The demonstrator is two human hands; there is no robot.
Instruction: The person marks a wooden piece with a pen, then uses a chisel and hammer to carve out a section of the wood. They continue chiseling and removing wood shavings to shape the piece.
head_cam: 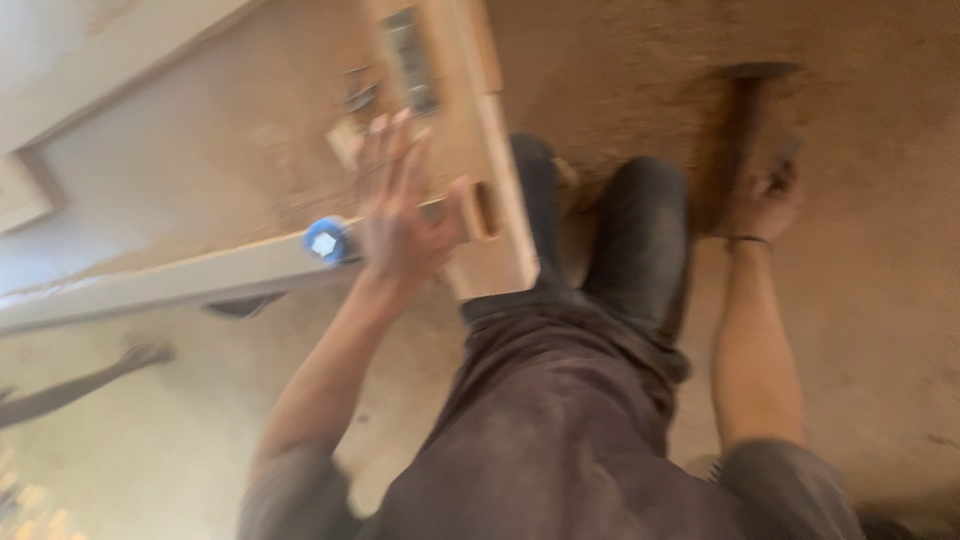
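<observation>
Left hand [400,215] spreads open against the wooden frame [490,180]. Right hand [765,200], at two o'clock, grips a hammer [745,120]; seemingly steadying before striking.

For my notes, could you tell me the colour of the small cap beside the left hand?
Blue cap, seen in the head view.

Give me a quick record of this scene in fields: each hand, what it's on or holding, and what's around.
view: head camera looking down, blurred
left hand: open, fingers spread, against a pale wooden frame
right hand: closed around a hammer, head resting on the floor
near left hand: small blue round thing on a grey bar
legs: dark trousers, dark shoes near the frame
floor: dusty, brown
</observation>
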